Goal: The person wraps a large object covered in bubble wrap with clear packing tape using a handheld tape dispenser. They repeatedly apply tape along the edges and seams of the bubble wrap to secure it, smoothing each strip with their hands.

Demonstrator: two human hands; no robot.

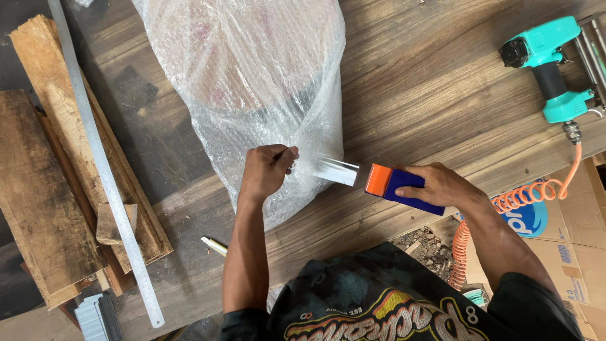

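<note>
Holding: both hands work at a bubble-wrapped bundle (252, 88) lying on the wooden tabletop (429, 82).
Left hand: the left hand (265, 172) has its grip closed, pinching the free end of a strip of clear tape (334, 169) against the bundle's lower right side.
Right hand: the right hand (442, 186) has its grip closed around a blue tape dispenser with an orange front (398, 183), held just right of the bundle, near the tabletop's front edge.
Tape: the strip runs taut between the two hands, from the pinched end to the dispenser's orange mouth.
Bundle: it stands tall toward the far side of the tabletop; something dark and reddish shows dimly through the wrap, too blurred to tell.
Left side: a long steel ruler (101, 164) lies across a stack of rough wooden boards (50, 189).
Far right: a turquoise air nailer (549, 57) rests on the tabletop, its orange coiled hose (524, 199) trailing down over cardboard boxes (581, 233).
</note>
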